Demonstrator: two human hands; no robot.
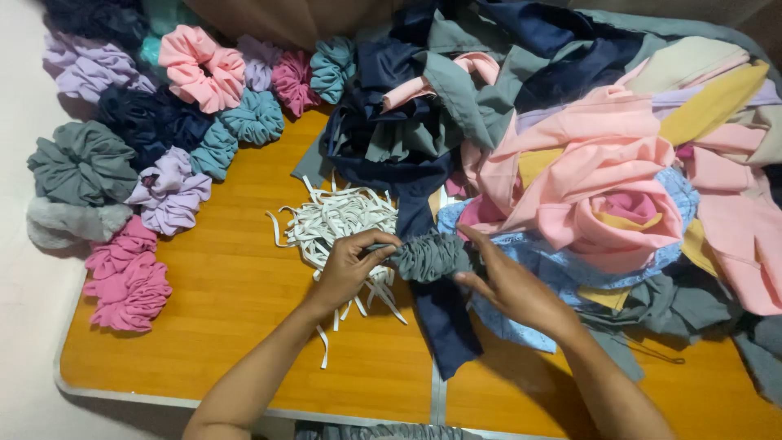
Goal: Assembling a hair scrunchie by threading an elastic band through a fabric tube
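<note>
A gathered grey fabric tube (430, 257) lies bunched between my two hands above the wooden table (236, 326). My left hand (350, 269) pinches its left end with thumb and fingers. My right hand (509, 285) holds its right end, fingers partly spread over the ruffled cloth. Just behind my left hand sits a loose pile of white elastic strips (334, 222), some trailing under my wrist. A dark navy cloth strip (444, 322) runs beneath the grey piece toward the table's front edge.
Several finished scrunchies (204, 67) in pink, lilac, teal, navy and grey line the table's left and back edges. A large heap of pink, blue, yellow and grey fabric pieces (603, 179) covers the right half. Bare wood shows at front left.
</note>
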